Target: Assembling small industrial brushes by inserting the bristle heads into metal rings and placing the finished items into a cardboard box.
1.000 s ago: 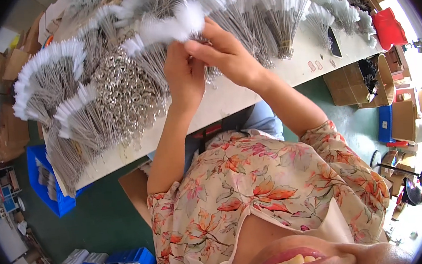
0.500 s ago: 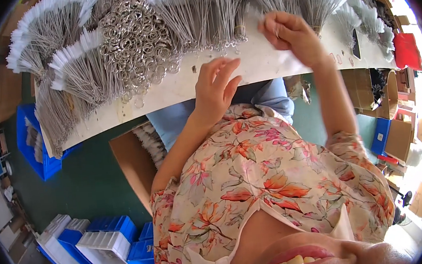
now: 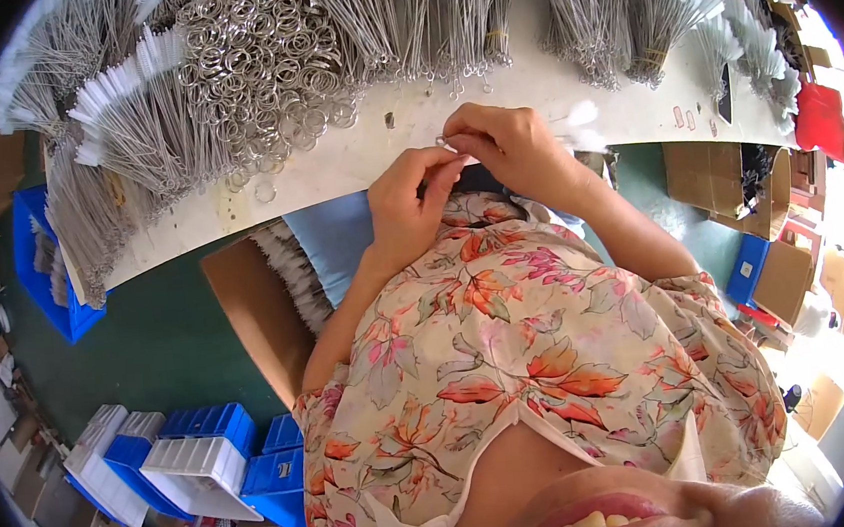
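Observation:
Close to my body at the table's front edge, my two hands meet fingertip to fingertip. My left hand (image 3: 409, 202) is closed in a pinch at a small shiny metal ring (image 3: 443, 142), mostly covered by fingers. My right hand (image 3: 517, 150) is closed from the other side. White bristle heads of thin brushes (image 3: 583, 127) stick out beyond my right hand; their stems are hidden behind it. Beyond the hands lie bundles of wire-stemmed brushes (image 3: 411, 23) with looped ends, and a large heap of metal rings (image 3: 259, 67).
The white table (image 3: 324, 172) curves across the front. More brush bundles (image 3: 134, 128) lie left, others (image 3: 657, 22) right. Under the table's left end stands a blue bin (image 3: 42, 277); a cardboard box (image 3: 255, 308) is beside my lap. Stacked crates (image 3: 200, 474) stand lower left.
My right hand has come back from the brush bundles toward my body, bringing white-tipped brushes. My left hand has moved slightly nearer and closed, and the fingertips now meet.

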Motion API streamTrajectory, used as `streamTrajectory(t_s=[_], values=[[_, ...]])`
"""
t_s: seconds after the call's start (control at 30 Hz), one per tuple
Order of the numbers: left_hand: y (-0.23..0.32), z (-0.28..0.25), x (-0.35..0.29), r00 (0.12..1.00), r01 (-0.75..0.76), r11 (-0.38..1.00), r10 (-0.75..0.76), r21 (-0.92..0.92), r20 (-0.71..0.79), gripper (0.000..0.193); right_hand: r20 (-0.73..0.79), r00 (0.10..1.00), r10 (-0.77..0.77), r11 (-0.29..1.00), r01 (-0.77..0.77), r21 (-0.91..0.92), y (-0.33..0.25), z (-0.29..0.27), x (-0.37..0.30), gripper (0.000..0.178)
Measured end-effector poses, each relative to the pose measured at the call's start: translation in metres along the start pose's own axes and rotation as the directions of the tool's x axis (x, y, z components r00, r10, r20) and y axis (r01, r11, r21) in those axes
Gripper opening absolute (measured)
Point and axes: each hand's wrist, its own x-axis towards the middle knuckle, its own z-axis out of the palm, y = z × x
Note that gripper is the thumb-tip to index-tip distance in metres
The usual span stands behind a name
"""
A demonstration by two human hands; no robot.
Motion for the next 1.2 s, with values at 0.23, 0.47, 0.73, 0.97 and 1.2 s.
streamTrajectory(t_s=[0.23, 0.47, 0.73, 0.97, 1.2], values=[[0.013, -0.011, 0.002, 0.986, 0.096, 0.992, -0.105, -0.078, -0.127, 0.012, 0.177, 0.981, 0.08, 0.974, -0.114, 0.193, -0.016, -0.009, -0.001, 0.012], [0.005, -0.033, 0.017, 0.812, -0.582, 0.78, 0.547, 0.229, 0.203, 0.018, 0.576, 0.817, 0.019, 0.915, -0.246, 0.319, 0.0, -0.036, 0.003, 0.014], [-0.033, -0.08, 0.057, 0.92, -0.246, 0.492, 0.39, 0.835, 0.041, 0.014, 0.077, 0.996, -0.042, 0.802, 0.079, -0.591, 0.029, -0.014, 0.007, 0.009], [-0.005, -0.086, 0.062, 0.938, -0.045, 0.873, 0.204, 0.486, -0.28, 0.008, 0.036, 0.998, 0.051, 0.971, -0.058, 0.234, -0.013, -0.018, 0.021, 0.01], [0.043, -0.045, 0.054, 0.936, 0.008, 0.939, -0.128, -0.343, -0.328, 0.011, -0.219, 0.941, -0.258, 0.865, 0.326, 0.381, -0.046, -0.013, 0.037, 0.01]])
